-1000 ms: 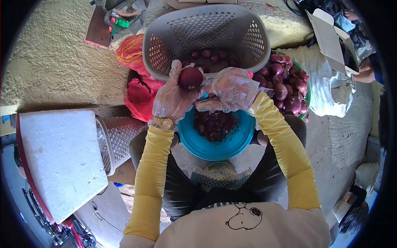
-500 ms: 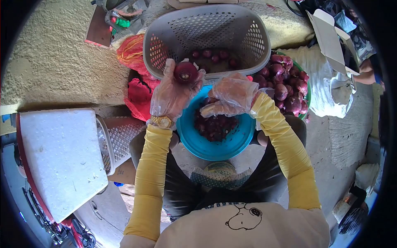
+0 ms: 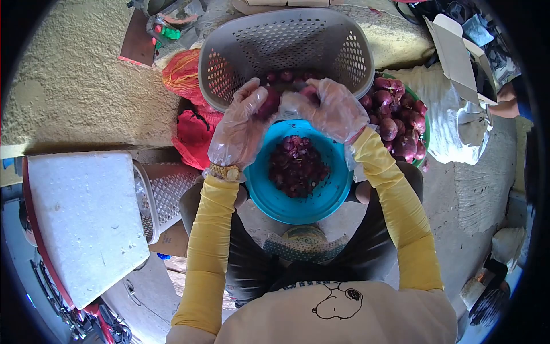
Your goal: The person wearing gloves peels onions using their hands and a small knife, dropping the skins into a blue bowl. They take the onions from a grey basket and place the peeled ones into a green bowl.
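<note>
My left hand [image 3: 239,123], in a clear plastic glove, is closed around a red onion [image 3: 268,104]. Opposite it my right hand [image 3: 338,112], gloved the same way, has its fingers bent together close to the onion. A purple patch shows at its fingertips, but blur hides what they grip. Both hands are above the near rim of a grey-brown perforated basket [image 3: 286,106], which has several red onions [image 3: 286,75] inside. Below them a blue bowl [image 3: 260,195] contains dark red onion peelings [image 3: 298,166].
To the right, a green-rimmed container [image 3: 428,129] is heaped with red onions [image 3: 401,123] beside a white sack [image 3: 452,114]. Red mesh bags [image 3: 192,129] lie left of the basket. A white foam lid [image 3: 86,218] and another basket [image 3: 169,192] stand further left. Another person's arm [image 3: 507,102] appears at right.
My right hand has moved up from over the blue bowl to the basket's near rim, next to the onion. My left hand has turned the onion inward. More of the peelings now shows.
</note>
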Tool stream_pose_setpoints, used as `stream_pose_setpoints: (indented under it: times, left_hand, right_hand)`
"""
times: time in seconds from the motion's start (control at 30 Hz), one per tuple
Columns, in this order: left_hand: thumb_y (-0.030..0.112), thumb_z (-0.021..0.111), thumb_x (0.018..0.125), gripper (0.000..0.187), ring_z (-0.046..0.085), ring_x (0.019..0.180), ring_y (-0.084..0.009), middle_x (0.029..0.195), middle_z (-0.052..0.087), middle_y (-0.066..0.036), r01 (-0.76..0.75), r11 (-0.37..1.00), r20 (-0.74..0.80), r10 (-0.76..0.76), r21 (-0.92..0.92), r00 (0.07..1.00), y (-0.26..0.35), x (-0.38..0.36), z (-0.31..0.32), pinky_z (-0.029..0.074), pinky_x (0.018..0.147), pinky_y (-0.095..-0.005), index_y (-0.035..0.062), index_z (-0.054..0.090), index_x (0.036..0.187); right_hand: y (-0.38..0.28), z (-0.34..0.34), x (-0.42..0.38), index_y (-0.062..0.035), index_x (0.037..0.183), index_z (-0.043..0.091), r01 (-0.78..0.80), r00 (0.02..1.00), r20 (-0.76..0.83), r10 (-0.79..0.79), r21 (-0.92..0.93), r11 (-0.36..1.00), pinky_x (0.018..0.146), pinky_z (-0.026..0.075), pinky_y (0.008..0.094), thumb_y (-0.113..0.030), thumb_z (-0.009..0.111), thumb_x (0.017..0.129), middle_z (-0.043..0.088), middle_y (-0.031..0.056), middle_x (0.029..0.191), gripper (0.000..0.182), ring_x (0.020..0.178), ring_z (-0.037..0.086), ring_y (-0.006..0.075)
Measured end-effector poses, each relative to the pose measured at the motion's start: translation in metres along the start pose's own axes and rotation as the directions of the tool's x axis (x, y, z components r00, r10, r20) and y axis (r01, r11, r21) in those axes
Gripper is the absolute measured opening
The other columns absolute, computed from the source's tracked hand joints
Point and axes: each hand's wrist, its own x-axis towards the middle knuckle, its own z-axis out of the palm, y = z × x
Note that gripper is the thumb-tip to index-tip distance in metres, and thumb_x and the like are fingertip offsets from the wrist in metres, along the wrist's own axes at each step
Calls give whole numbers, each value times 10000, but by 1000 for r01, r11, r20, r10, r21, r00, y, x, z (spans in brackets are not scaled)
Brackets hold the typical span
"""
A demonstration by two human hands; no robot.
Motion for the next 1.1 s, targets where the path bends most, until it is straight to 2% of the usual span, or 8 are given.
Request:
stream_pose_setpoints:
  times: [0.13, 0.2, 0.3, 0.4, 0.63, 0.7, 0.83, 1.1]
  left_hand:
    - [67, 746, 928, 487, 628, 1123, -192, 1208, 636, -76, -79, 988, -27, 83, 131, 996, 4, -2, 10, 543, 957, -342, 27, 541, 1368]
    - [19, 762, 893, 510, 606, 1106, -143, 1190, 619, -33, -76, 883, -13, 93, 462, 996, 6, -3, 10, 526, 926, -290, 39, 558, 1359]
    - [-7, 783, 859, 539, 594, 1089, -123, 1228, 589, -15, -138, 798, 94, 103, 587, 990, 5, -4, 9, 524, 922, -277, 56, 574, 1352]
    - [-9, 812, 827, 572, 593, 1103, -124, 1266, 574, -11, -159, 858, 142, 101, 488, 985, 0, -3, 12, 520, 941, -276, 65, 580, 1344]
    - [12, 820, 842, 576, 562, 1201, -147, 1314, 552, -30, -205, 827, 172, 133, 524, 976, -6, -1, 11, 491, 1014, -290, 64, 558, 1353]
    - [13, 823, 843, 638, 530, 1249, -164, 1371, 507, -55, -509, 447, 370, 364, 736, 855, -13, 8, 3, 481, 1048, -316, 67, 504, 1394]
    - [2, 828, 831, 700, 503, 1281, -177, 1405, 471, -75, -425, 608, 247, 357, 671, 901, -20, 5, -2, 462, 1088, -336, 77, 456, 1418]
    - [5, 795, 840, 588, 557, 1270, -227, 1399, 553, -117, -409, 444, 285, 320, 798, 904, -3, -2, 13, 459, 1095, -351, 53, 509, 1350]
  right_hand:
    - [24, 12, 10, 46, 1093, 673, -156, 988, 32, 154, 328, 932, 772, 520, 369, -553, 683, 960, 689, 120, 868, 614, 831, 633, 212]
    - [29, 16, 12, 11, 1088, 661, -146, 989, 103, 108, 513, 846, 665, 492, 309, -520, 648, 999, 631, 33, 798, 539, 751, 598, 147]
    - [26, 17, 10, -45, 1055, 647, -279, 957, 237, 169, 584, 762, 531, 412, 267, -520, 641, 1005, 540, -44, 739, 477, 615, 508, 81]
    - [15, 24, 7, -76, 1003, 637, -340, 939, 212, 271, 691, 638, 449, 314, 256, -508, 663, 995, 506, -63, 703, 433, 521, 416, 53]
    - [21, 25, 11, -85, 996, 627, -399, 916, 283, 285, 717, 572, 440, 294, 260, -486, 705, 970, 489, -54, 679, 409, 503, 398, 60]
    - [18, 26, 8, -97, 1001, 634, -412, 908, 283, 308, 730, 545, 446, 294, 256, -494, 708, 966, 464, -58, 665, 405, 508, 394, 58]
    - [20, 31, 10, -117, 962, 622, -389, 921, 293, 257, 747, 540, 449, 292, 254, -510, 695, 971, 457, -60, 662, 399, 511, 390, 59]
    - [24, 28, 11, -115, 905, 652, -416, 909, 352, 223, 741, 527, 445, 288, 258, -618, 627, 972, 436, -56, 652, 508, 500, 389, 73]
